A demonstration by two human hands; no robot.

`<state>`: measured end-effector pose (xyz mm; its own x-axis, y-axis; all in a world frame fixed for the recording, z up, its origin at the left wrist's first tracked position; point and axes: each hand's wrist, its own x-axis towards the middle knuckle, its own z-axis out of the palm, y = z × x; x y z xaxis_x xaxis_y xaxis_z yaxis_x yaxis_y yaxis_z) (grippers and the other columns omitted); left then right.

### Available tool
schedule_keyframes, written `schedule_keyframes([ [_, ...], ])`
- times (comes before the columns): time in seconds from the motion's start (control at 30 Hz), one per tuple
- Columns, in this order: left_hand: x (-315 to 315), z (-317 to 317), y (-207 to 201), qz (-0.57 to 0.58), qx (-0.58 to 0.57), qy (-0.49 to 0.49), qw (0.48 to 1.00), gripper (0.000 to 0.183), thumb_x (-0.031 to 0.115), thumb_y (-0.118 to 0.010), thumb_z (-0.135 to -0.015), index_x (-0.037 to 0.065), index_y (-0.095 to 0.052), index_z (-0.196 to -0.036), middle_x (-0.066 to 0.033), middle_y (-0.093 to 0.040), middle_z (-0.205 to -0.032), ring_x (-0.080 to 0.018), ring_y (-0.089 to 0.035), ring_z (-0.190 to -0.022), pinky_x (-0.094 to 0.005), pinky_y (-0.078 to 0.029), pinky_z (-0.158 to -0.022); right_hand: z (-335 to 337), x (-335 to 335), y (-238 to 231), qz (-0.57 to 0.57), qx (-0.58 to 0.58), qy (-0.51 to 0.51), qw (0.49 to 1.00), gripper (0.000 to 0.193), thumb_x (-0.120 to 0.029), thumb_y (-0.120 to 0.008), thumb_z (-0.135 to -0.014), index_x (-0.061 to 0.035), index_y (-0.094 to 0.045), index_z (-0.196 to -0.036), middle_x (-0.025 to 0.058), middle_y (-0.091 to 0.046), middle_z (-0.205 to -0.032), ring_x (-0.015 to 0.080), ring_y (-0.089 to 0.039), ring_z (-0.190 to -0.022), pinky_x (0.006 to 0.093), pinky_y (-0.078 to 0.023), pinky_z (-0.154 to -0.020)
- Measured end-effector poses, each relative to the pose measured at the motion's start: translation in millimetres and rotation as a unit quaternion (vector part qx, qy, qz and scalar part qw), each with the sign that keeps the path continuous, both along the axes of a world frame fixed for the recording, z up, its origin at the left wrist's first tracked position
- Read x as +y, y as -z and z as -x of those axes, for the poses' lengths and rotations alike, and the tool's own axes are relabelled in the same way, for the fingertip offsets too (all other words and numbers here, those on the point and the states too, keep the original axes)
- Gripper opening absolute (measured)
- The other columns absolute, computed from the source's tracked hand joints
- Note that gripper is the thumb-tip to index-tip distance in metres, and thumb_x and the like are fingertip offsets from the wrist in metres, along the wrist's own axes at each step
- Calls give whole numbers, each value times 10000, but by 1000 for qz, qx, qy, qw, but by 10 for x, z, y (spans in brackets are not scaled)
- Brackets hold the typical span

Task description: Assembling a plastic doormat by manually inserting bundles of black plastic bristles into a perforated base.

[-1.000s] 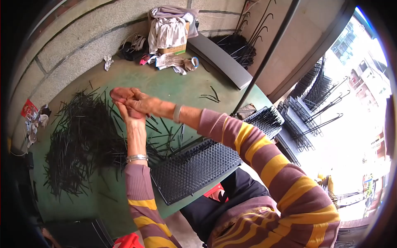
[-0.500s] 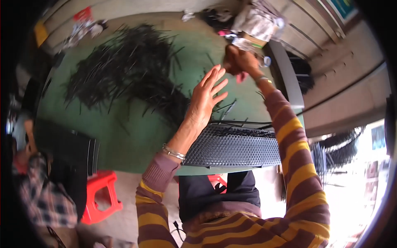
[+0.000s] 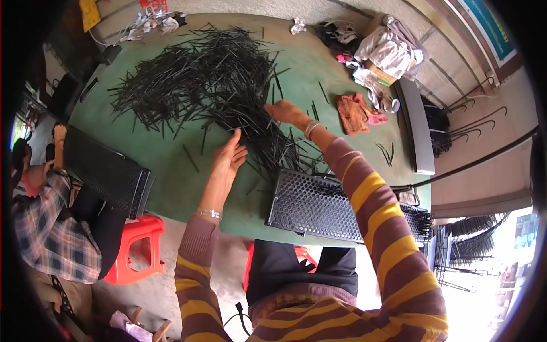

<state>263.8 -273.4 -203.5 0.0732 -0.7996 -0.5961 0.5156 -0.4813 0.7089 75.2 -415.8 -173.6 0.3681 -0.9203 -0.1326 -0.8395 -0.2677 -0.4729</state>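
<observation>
Right grip (image 3: 288,112) at strips (image 3: 219,74); panel (image 3: 313,206) holds bristles (image 3: 419,222).

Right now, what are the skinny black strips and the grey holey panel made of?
The black strips may be semi-glossy plastic: thin, mostly straight, with pale glints. The grey holey panel has a sheen and neat holes: metal or hard plastic, I can't tell.

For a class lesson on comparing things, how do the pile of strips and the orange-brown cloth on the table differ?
The pile is black; the cloth is orange-brown and pink. The pile spreads widely; the cloth covers a smaller patch. The pile is many thin strips; the cloth is crumpled. Both lie on the table.
</observation>
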Motion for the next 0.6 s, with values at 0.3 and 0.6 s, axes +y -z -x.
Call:
schedule_keyframes([
  [0.3,-484,201,49,-7,-30,125,992,608,648,-737,-663,110,-619,-920,-41,-608,-811,-189,-592,-642,-408,-567,-641,-89,226,-40,-256,-104,123,953,613,-528,-593,-824,82,-643,-846,174,-669,-755,293,-669,-660,363,-551,-604],
  [0.6,-574,321,-280,3,-70,218,973,956,882,-433,-676,109,-535,-1230,-71,-652,-1028,-202,-653,-823,-483,-462,-809,-79,306,50,-33,-120,10,992,530,-378,-542,-869,93,-472,-1103,314,-601,-1006,455,-580,-1001,461,-462,-819],
])
